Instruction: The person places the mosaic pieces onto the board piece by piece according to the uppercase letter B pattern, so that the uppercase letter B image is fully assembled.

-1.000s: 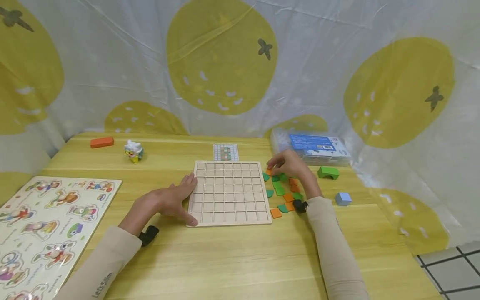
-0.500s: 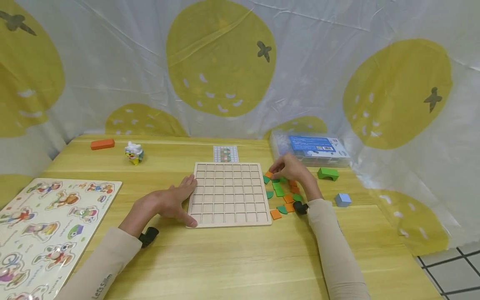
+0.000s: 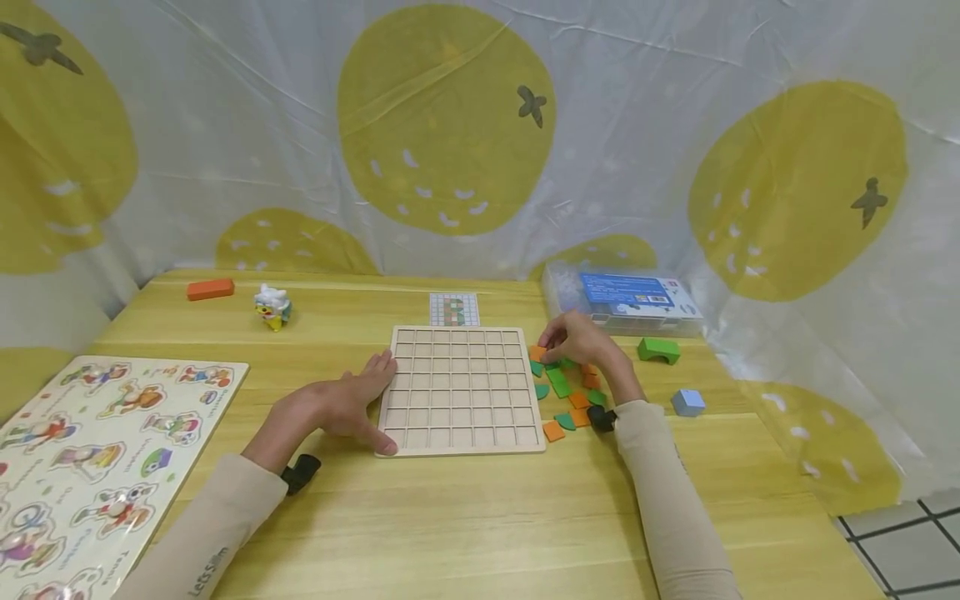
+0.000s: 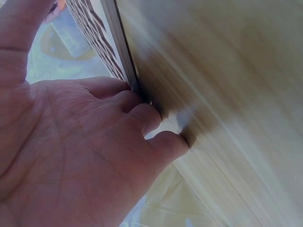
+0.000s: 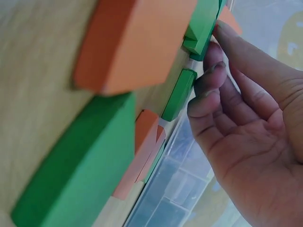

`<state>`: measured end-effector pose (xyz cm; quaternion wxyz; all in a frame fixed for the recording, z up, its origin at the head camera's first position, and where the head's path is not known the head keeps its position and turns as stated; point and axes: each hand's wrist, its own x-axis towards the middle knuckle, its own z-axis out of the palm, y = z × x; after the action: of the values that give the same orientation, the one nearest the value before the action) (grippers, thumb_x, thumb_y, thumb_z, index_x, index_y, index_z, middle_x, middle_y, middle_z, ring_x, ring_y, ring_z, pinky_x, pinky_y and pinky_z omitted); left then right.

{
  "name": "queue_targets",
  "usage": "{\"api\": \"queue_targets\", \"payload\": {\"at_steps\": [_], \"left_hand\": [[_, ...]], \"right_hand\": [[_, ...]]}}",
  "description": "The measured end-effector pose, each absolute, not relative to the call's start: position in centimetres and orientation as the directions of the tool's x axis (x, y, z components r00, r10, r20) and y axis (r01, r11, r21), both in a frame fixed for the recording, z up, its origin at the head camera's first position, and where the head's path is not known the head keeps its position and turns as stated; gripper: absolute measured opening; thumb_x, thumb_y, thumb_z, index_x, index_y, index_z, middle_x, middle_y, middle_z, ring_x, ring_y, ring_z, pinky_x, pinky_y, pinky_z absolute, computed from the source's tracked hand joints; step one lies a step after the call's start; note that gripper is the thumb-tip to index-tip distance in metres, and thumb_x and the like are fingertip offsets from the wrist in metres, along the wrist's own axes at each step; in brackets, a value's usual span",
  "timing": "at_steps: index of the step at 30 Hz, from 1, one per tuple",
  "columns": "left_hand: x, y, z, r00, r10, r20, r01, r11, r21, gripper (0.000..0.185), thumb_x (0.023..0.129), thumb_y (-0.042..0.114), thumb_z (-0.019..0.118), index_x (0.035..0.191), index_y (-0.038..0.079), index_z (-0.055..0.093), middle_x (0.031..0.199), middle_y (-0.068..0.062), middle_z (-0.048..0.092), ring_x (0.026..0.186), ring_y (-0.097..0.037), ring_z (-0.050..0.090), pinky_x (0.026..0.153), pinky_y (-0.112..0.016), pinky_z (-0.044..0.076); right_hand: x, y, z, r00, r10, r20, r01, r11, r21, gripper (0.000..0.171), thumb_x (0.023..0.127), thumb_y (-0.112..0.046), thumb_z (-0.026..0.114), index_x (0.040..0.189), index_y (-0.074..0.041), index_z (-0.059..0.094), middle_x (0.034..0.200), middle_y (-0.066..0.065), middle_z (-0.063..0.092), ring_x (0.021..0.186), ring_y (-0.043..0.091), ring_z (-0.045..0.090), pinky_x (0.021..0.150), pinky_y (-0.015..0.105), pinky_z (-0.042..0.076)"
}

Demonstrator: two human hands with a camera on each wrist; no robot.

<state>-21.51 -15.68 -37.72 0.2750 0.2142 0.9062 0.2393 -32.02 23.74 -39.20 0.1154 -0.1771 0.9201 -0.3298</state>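
Note:
A pale wooden grid board (image 3: 461,387) with bare cells lies mid-table. My left hand (image 3: 341,404) rests flat on the table against the board's left edge, holding nothing. In the left wrist view its fingers (image 4: 151,118) press against the board's rim (image 4: 120,52). My right hand (image 3: 581,340) arches over a scatter of green tiles (image 3: 558,383) and orange tiles (image 3: 552,430) just right of the board. In the right wrist view its fingertips (image 5: 208,90) touch the edges of green tiles (image 5: 179,94). An orange tile (image 5: 132,42) and a green one (image 5: 80,165) lie close to the camera.
A pattern card (image 3: 453,309) lies behind the board. To the right are a clear plastic box (image 3: 626,296), a green arch block (image 3: 657,348) and a blue cube (image 3: 687,402). At left are a toy figure (image 3: 272,305), an orange brick (image 3: 210,288) and a character puzzle board (image 3: 90,450).
My right hand has shifted slightly nearer and lower over the tiles. My left hand and the board have stayed put.

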Motion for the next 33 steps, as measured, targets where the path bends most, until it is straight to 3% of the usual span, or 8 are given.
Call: {"api": "queue_targets", "payload": {"at_steps": [6,14,21,26,30,33], "left_hand": [[-21.6,-15.9,-37.9,-0.762,0.509,-0.4,0.252,0.802,0.542,0.134,0.085,0.043,0.093,0.169,-0.009,0.002,0.177,-0.027,-0.012,0.164,-0.048,-0.008,0.129,-0.071,0.004],[-21.4,-16.0,-38.0,-0.765,0.507,-0.397,0.243,0.799,0.551,0.134,0.085,0.043,0.093,0.169,-0.009,0.002,0.177,-0.027,-0.012,0.164,-0.047,-0.008,0.129,-0.07,0.004],[-21.5,-16.2,-38.1,-0.77,0.501,-0.396,0.244,0.804,0.543,0.135,0.085,0.043,0.093,0.169,-0.008,0.001,0.177,-0.026,-0.014,0.165,-0.045,-0.008,0.13,-0.069,0.004],[-21.7,-16.1,-38.2,-0.765,0.519,-0.382,0.263,0.793,0.55,0.135,0.084,0.042,0.094,0.168,-0.01,0.001,0.177,-0.027,-0.015,0.165,-0.044,-0.009,0.13,-0.068,0.003],[-21.7,-15.9,-38.2,-0.764,0.516,-0.387,0.263,0.797,0.543,0.134,0.085,0.043,0.093,0.168,-0.01,0.002,0.177,-0.026,-0.015,0.165,-0.043,-0.008,0.131,-0.067,0.005],[-21.6,-15.7,-38.1,-0.767,0.504,-0.397,0.253,0.806,0.535,0.134,0.085,0.044,0.093,0.169,-0.008,0.003,0.178,-0.025,-0.013,0.166,-0.042,-0.007,0.131,-0.066,0.006]], "right_hand": [[-32.0,23.8,-39.3,-0.901,-0.431,-0.059,-0.287,0.691,-0.663,0.009,0.093,0.001,0.083,0.1,0.005,0.079,0.096,0.016,0.079,0.09,0.028,0.075,0.086,0.042,0.064],[-31.8,23.3,-38.2,-0.898,-0.439,0.003,-0.321,0.652,-0.687,0.009,0.095,-0.001,0.081,0.101,0.005,0.079,0.096,0.017,0.079,0.088,0.03,0.075,0.081,0.042,0.063],[-31.7,18.6,-36.6,-0.85,-0.527,-0.029,-0.33,0.573,-0.75,0.011,0.099,-0.01,0.079,0.107,-0.001,0.082,0.098,0.014,0.081,0.091,0.042,0.074,0.085,0.058,0.061],[-31.8,14.4,-36.5,-0.817,-0.576,-0.03,-0.342,0.525,-0.78,0.011,0.099,-0.007,0.079,0.106,0.001,0.082,0.095,0.014,0.081,0.092,0.047,0.073,0.085,0.062,0.06],[-32.2,12.0,-37.1,-0.831,-0.556,-0.028,-0.324,0.524,-0.788,0.008,0.099,-0.006,0.079,0.103,0.0,0.082,0.092,0.016,0.08,0.091,0.047,0.072,0.083,0.058,0.06],[-32.4,10.7,-37.5,-0.853,-0.521,-0.034,-0.301,0.543,-0.784,0.006,0.098,-0.005,0.079,0.1,0.0,0.082,0.088,0.014,0.08,0.087,0.043,0.073,0.078,0.048,0.062]]}}
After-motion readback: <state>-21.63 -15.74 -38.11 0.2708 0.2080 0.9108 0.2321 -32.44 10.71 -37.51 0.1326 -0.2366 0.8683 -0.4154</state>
